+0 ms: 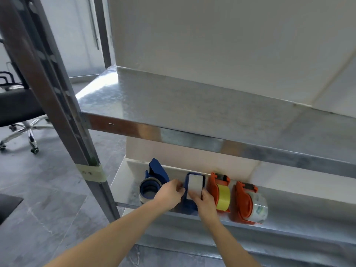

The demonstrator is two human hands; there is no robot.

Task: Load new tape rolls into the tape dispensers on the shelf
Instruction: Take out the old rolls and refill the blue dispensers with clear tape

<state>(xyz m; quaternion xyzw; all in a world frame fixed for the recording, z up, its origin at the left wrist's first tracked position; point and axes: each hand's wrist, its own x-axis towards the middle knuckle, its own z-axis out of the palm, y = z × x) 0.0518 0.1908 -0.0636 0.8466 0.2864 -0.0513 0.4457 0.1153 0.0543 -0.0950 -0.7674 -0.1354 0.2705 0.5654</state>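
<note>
Both hands work the middle blue dispenser (189, 197): left hand (171, 191) pinches its left side, right hand (205, 199) grips the white roll (195, 185). The roll should be pressed squarely onto the hub.

Soft daylight enters from about ten o'clock, throwing a white glare patch on the galvanised metal upper shelf (173, 105) and leaving the lower metal shelf (289, 222) beneath it shaded. The whole frame is slightly soft and smeared. Wide-angle distortion bends the brown steel upright post (48, 89) at nine o'clock.
</note>
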